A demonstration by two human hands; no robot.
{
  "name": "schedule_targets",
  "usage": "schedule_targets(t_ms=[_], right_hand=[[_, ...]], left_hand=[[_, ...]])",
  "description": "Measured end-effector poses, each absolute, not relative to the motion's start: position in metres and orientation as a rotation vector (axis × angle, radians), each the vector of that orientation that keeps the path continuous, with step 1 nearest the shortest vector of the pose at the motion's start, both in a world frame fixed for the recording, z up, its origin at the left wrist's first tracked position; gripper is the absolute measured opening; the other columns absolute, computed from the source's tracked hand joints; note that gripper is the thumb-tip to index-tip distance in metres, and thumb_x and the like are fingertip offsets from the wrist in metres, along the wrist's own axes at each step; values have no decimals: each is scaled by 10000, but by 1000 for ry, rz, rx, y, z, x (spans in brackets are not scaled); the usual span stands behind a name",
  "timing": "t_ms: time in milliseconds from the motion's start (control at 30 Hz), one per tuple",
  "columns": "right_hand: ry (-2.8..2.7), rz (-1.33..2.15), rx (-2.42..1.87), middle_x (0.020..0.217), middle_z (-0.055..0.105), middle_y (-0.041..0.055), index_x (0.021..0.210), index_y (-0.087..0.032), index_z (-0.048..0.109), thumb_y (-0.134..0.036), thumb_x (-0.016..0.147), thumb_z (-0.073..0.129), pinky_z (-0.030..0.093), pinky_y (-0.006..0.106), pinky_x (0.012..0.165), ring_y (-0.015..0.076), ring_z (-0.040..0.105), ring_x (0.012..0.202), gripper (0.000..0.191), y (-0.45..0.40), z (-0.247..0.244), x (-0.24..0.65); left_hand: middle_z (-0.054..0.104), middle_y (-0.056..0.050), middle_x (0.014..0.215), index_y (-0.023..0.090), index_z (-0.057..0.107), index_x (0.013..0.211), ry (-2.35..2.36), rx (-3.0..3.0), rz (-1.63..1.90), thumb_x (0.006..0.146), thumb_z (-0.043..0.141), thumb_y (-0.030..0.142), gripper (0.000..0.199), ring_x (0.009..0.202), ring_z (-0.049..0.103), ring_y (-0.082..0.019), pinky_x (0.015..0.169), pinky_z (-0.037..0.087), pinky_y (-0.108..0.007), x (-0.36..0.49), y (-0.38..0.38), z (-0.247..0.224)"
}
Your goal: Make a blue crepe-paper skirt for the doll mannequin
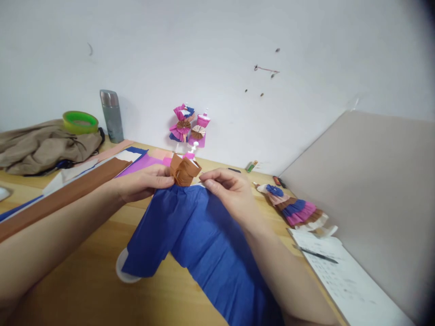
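A small figure with a white head (195,147) wears a brown paper bodice (185,171) with pink at its shoulders. Below the bodice, gathered blue crepe paper (210,235) hangs from the waist in two spread parts, one long part running toward me. My left hand (149,182) is closed on the figure's waist, thumb at the top of the blue paper. On the other side my right hand (226,184) pinches at the waist edge of the blue paper; a thin tip shows by its fingers. A white round piece (126,267) peeks out under the blue paper.
Brown, blue, white and purple paper strips (78,192) lie at left, near brown cloth (50,145), green tape (80,122) and a flask (112,115). At right are a finished-looking paper dress (295,206) and a notebook (343,271) with a pen (319,256). Paper decorations (183,124) stand by the wall.
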State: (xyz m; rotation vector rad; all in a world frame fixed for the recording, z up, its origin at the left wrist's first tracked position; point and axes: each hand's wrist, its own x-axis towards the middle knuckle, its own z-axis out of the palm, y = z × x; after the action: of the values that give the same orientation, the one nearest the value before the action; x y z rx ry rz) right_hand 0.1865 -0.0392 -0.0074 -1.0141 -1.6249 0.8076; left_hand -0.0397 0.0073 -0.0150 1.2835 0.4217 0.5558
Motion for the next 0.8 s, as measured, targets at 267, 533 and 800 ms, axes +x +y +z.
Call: schedule_targets(t_ms=[267, 533, 800], right_hand=[[-1553, 734, -695, 1121, 671, 100, 879, -208, 711, -606, 849, 521, 474, 380, 938, 250, 612, 1094, 442, -28, -8, 195], [-1640, 663, -909, 762, 710, 59, 761, -178, 713, -459, 840, 597, 499, 323, 721, 193, 645, 736, 314, -26, -13, 195], [-1639, 779, -1010, 624, 604, -6, 693, -175, 649, -286, 707, 660, 437, 256, 587, 119, 527, 567, 112, -31, -16, 179]], left_hand=[[741, -92, 900, 112, 721, 974, 478, 1280, 608, 729, 779, 405, 387, 765, 684, -167, 667, 525, -199, -41, 12, -14], [747, -95, 865, 105, 728, 943, 394, 1324, 779, 769, 753, 343, 295, 756, 694, -182, 707, 550, -246, -41, 8, -1], [740, -59, 913, 140, 750, 948, 512, 1673, 900, 776, 732, 420, 330, 916, 659, -211, 820, 517, -257, -42, 10, 2]])
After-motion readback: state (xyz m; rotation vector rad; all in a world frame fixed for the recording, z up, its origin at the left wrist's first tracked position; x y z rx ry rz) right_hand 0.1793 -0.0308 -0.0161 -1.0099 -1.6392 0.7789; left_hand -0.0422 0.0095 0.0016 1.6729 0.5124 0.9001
